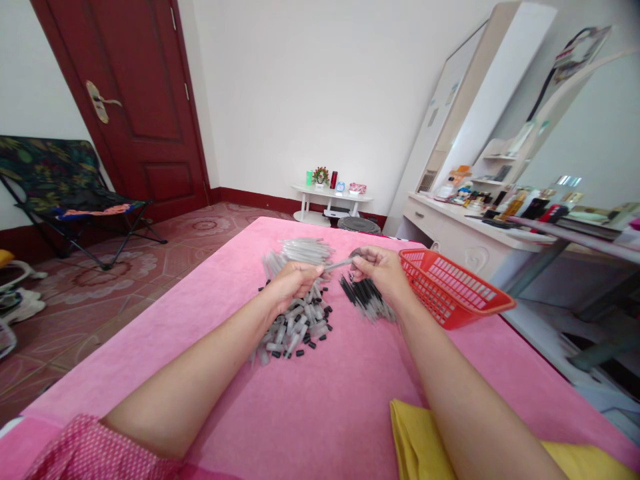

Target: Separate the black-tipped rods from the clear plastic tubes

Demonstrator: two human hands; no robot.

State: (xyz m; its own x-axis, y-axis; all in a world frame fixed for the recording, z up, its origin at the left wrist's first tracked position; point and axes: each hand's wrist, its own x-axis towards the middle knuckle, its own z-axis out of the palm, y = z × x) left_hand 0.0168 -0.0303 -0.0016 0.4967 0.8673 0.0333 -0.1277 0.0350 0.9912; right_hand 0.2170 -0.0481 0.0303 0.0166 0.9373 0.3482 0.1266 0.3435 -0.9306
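Observation:
A thin greyish-clear pen barrel point(340, 265) spans the gap between my two hands, above the table. One end of it is pinched in the fingertips of my left hand point(294, 281). At its other end the fingers of my right hand point(379, 268) are closed, with a dark blurred bit at their tips that I cannot make out. Beneath my left hand spreads a heap of clear pen caps and small black plugs point(295, 325). Clear pen barrels point(306, 250) lie stacked behind it. Black-tipped pen refills point(367, 297) lie below my right hand.
A red plastic basket point(453, 287) stands at the right of the pink-covered table point(350, 407). Folded yellow cloth point(417, 437) lies at the near right edge. Beyond are a dressing table point(450, 223), a small white stand point(333, 193) and a folding chair point(75, 187).

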